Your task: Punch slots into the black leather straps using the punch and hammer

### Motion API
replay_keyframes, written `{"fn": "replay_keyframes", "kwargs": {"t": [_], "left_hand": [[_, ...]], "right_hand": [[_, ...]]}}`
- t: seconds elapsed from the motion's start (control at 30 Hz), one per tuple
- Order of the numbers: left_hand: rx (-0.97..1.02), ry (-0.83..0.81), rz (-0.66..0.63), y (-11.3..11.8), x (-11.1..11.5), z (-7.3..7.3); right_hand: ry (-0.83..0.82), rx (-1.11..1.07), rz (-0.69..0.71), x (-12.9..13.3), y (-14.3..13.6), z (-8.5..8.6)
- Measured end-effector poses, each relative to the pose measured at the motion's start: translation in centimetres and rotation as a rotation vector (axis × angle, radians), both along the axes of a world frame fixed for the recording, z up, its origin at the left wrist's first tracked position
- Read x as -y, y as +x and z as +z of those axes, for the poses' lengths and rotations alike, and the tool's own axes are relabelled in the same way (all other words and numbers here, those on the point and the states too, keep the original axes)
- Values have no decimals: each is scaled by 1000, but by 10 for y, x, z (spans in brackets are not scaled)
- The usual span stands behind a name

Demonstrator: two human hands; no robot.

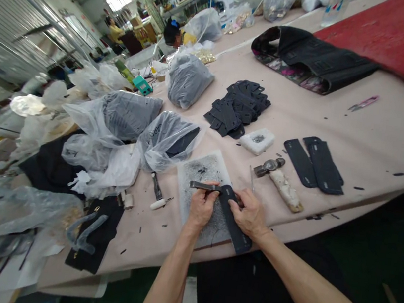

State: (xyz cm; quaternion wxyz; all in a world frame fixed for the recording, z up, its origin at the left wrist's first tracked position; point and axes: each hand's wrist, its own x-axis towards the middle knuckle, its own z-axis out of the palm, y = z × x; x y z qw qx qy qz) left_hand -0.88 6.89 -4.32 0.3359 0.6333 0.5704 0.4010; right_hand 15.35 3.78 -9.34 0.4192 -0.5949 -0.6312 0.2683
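Note:
My left hand (202,206) is closed around a narrow dark bar-like piece (199,185), which looks like metal; its exact kind is unclear. One end of it meets the top of a long black leather-like panel (234,226). My right hand (249,212) grips that panel at its right edge, thumb on top. Both hands are over a pale, speckled work board (207,165) with small black scraps on it. Right of the board lie a hammer (285,189) with a wrapped handle and a thin metal rod (252,178).
Matching black panels (322,163) lie to the right, and a heap of black pieces (240,107) farther back. A white block (258,141), thread snips (363,103), a black bag (312,59) and plastic-wrapped bundles (187,79) share the table. People work in the background.

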Motion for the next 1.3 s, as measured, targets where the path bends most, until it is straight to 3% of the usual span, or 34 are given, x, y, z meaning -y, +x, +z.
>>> {"fn": "replay_keyframes", "kwargs": {"t": [0.33,0.77,1.3], "left_hand": [[-6,75,51,8,3,-4],[-77,53,-6,14,0,-15],[-265,165,-16,25,-4,-19]], "right_hand": [[-6,6,-9,0,0,2],[-28,23,-20,-1,0,2],[-23,54,22,3,3,9]]}}
